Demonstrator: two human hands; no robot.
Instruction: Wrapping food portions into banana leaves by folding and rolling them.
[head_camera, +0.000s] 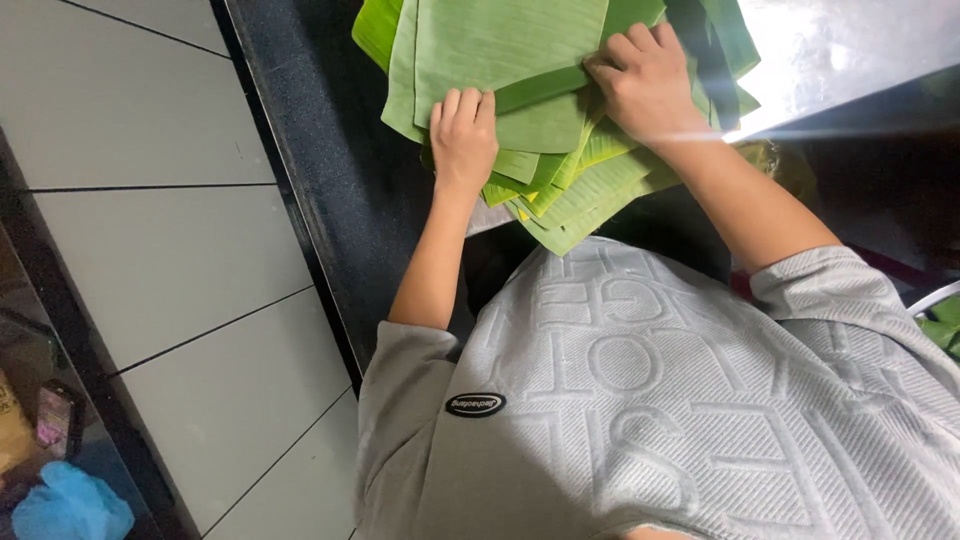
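A stack of cut green banana leaf sheets (500, 50) lies on a dark speckled counter (330, 150), with its lower edges fanned out over the counter's rim. My left hand (463, 135) rests on the stack's lower left part, fingers curled over the edge of an upper sheet. My right hand (648, 82) presses on the right side of the stack, fingertips bent onto the edge of the top sheets. Both forearms reach forward from my grey textured shirt (650, 400).
Large pale tiles (170, 250) fill the left side below the counter. A blue plastic bag (70, 505) lies at the bottom left. A shiny, glaring surface (850, 50) lies to the right of the leaves. More green leaves and a metal rim (940, 310) show at the right edge.
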